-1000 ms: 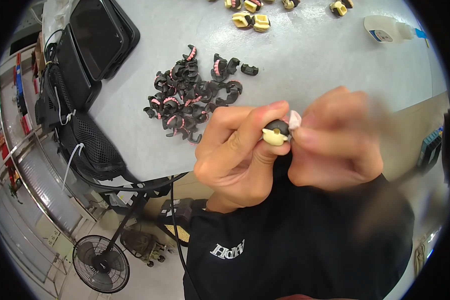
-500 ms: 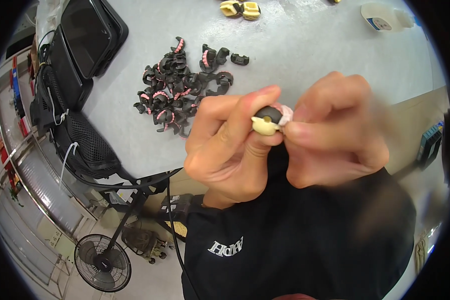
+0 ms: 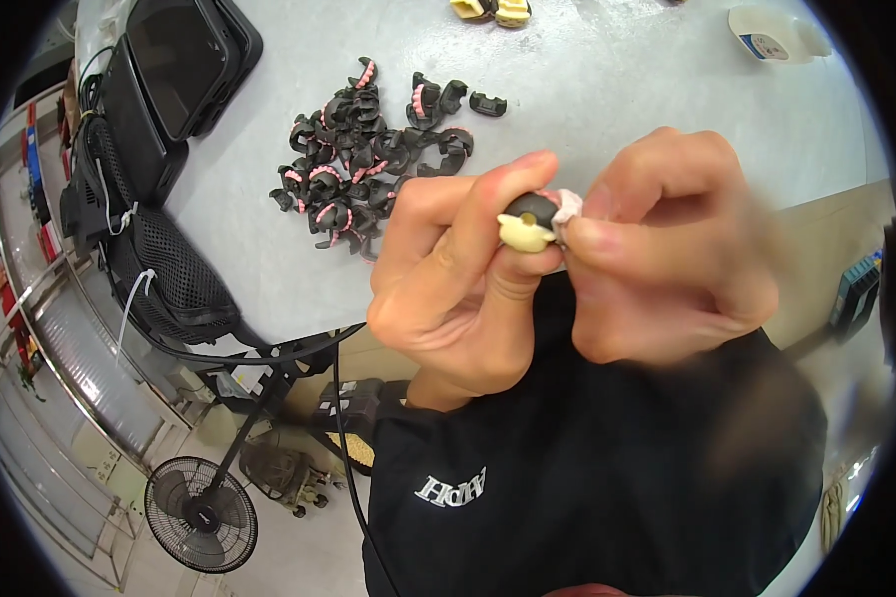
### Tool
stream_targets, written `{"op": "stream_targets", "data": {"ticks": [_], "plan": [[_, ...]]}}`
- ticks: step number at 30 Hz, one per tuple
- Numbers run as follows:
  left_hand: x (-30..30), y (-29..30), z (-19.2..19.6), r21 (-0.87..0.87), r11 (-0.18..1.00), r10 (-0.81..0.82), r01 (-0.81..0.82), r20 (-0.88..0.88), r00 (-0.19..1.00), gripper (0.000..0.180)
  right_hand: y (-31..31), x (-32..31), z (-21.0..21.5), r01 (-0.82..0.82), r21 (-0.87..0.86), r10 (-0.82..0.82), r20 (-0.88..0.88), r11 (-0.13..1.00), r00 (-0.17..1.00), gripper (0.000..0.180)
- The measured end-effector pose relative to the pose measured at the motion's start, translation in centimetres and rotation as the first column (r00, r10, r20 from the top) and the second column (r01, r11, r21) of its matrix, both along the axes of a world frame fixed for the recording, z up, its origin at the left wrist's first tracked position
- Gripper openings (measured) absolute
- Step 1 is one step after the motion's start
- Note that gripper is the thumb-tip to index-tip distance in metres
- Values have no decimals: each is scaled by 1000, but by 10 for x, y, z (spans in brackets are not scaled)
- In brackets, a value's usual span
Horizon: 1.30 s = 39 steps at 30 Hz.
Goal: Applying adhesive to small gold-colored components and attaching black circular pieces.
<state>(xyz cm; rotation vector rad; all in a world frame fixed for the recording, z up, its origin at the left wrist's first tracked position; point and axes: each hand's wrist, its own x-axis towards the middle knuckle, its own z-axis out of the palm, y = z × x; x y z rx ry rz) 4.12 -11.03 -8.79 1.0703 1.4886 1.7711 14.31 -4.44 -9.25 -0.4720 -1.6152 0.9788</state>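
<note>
Between the thumb and bent fingers of my left hand (image 3: 448,289) is a small rounded plastic toy piece (image 3: 525,234), cream-yellow below and black above, with a round hole in its front. My right hand (image 3: 677,249) pinches a crumpled pale pink-white scrap, like cloth or tissue (image 3: 567,206), against the right side of the piece. Its fingertips nearly touch those of my left hand. Both hands are raised over the near table edge. Beyond them lies a heap of black curved plastic parts with pink beaded strips (image 3: 363,149); my left hand hides its near right edge.
On the grey table (image 3: 607,70), cream-and-black pieces (image 3: 513,12) lie at the far edge and a translucent bottle (image 3: 767,35) at the far right. Black flat devices (image 3: 174,65) and a mesh bag (image 3: 184,284) line the left. A fan (image 3: 201,513) stands on the floor.
The toy piece has tipped slightly and shifted a little up and left in view. The right fingers still press the scrap on its side. The table scene has shifted slightly with the head.
</note>
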Motion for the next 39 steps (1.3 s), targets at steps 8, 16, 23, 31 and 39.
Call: {"op": "stream_targets", "data": {"ticks": [8, 16, 23, 31, 39], "plan": [[2, 1, 3, 34, 999, -6, 3, 65, 998, 29, -3, 3, 5, -26, -123, 28, 19, 992, 999, 31], [-8, -2, 5, 52, 997, -66, 56, 214, 975, 32, 6, 13, 6, -45, -28, 47, 83, 999, 995, 21], [0, 9, 9, 91, 993, -88, 76, 139, 986, 34, 24, 69, 9, 205, 224, -240, 143, 953, 960, 19], [29, 15, 51, 50, 999, 9, -4, -99, 995, 35, 94, 181, 34, 753, 102, -758, 162, 650, 632, 17], [61, 28, 163, -35, 993, -105, 114, 197, 975, 29, 89, 233, 124, 821, 204, -791, 465, 533, 397, 16]]}}
